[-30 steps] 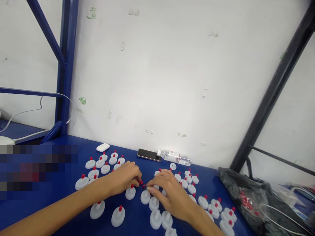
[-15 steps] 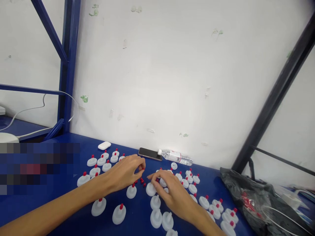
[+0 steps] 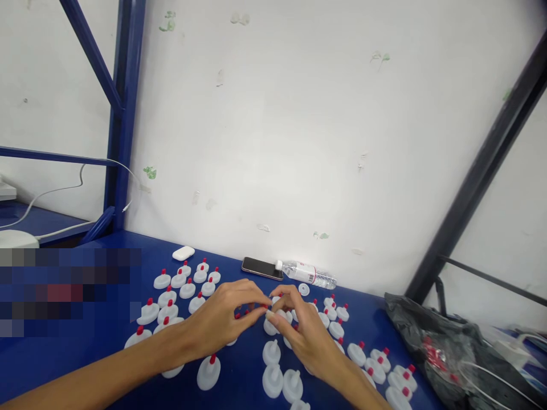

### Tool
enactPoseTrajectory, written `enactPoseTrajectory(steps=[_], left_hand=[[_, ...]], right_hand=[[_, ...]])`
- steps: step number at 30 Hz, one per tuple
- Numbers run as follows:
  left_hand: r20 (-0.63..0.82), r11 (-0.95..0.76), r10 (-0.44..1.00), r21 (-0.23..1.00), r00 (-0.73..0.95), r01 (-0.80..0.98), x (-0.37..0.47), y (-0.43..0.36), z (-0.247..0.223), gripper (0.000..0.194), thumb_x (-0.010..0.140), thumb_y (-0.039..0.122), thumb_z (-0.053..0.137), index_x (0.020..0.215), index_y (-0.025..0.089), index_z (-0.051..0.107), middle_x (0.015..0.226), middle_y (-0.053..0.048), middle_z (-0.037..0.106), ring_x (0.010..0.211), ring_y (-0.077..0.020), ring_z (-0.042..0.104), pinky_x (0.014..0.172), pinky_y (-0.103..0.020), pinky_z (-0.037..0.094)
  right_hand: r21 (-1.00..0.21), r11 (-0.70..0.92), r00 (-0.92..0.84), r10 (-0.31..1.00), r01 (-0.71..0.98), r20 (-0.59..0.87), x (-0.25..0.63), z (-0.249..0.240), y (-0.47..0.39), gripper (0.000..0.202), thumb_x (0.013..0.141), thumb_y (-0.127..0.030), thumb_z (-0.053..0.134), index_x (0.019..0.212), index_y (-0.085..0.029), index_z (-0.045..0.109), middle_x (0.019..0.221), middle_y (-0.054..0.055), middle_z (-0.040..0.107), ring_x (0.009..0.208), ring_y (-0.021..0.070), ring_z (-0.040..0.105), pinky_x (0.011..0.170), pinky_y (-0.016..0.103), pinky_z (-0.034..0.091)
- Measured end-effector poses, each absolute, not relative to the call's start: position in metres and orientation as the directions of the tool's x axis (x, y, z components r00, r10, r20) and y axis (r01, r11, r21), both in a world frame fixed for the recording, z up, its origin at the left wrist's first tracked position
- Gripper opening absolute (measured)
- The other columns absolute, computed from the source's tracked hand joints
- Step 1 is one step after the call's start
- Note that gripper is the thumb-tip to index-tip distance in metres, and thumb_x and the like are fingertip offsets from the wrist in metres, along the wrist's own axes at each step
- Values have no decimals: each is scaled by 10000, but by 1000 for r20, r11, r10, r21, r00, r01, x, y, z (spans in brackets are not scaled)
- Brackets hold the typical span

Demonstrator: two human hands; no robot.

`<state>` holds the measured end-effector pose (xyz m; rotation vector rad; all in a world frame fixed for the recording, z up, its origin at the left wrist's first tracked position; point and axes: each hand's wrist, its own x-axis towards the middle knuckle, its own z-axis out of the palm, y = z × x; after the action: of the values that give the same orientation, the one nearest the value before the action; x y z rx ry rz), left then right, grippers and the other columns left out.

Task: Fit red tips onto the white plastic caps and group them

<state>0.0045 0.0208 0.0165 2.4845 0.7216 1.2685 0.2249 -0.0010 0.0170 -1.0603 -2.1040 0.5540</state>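
Observation:
My left hand (image 3: 228,310) reaches in from the left, its thumb and index finger pinching a small red cap (image 3: 265,306). Facing it, my right hand (image 3: 305,327) curls its thumb and fingers round the top of a white spouted lid (image 3: 270,327). The fingertips of both hands nearly meet there, and they hide the spout. Below my right hand, a bare-spouted white lid (image 3: 272,380) stands among several others without red tips. A white lid with a red cap on its spout (image 3: 209,372) stands below my left hand. A few loose red caps are partly hidden behind my left fingers.
Several red-capped lids stand in groups at left (image 3: 162,279) and right (image 3: 356,353). Along the wall lie a phone (image 3: 261,267), a plastic bottle (image 3: 305,272) and a white case (image 3: 183,253). A black bag (image 3: 427,324) with red pieces rests at the right.
My left hand has moved right, bringing a red cap to my right hand's fingertips. My right hand's fingers have drawn in round the white lid. The view has shifted slightly.

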Motion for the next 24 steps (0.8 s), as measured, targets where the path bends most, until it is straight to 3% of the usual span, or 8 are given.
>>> enactPoseTrajectory(steps=[5, 17, 24], left_hand=[[696, -881, 469, 413, 543, 231, 5, 17, 17, 218, 985, 167, 577, 1078, 226, 765, 997, -50, 740, 894, -164, 687, 778, -275, 545], [730, -918, 392, 270, 559, 291, 2, 19, 16, 216, 997, 116, 557, 1100, 200, 727, 1002, -41, 709, 902, -161, 651, 791, -281, 507], [691, -904, 427, 328, 583, 274, 4, 16, 15, 229, 1009, 118, 548, 1117, 191, 736, 1024, -45, 720, 908, -155, 669, 791, -259, 519]], right_hand=[[-649, 576, -404, 816, 497, 414, 227, 13, 3, 322, 987, -456, 610, 1251, -298, 514, 856, -42, 682, 775, 170, 637, 707, 289, 465], [-643, 585, -384, 810, 494, 442, 226, 14, 3, 295, 1000, -449, 606, 1259, -324, 539, 907, -49, 714, 827, 164, 647, 770, 289, 459], [-635, 594, -413, 803, 494, 430, 229, 13, 3, 333, 964, -411, 675, 1265, -346, 549, 901, -67, 706, 817, 160, 656, 784, 296, 449]])
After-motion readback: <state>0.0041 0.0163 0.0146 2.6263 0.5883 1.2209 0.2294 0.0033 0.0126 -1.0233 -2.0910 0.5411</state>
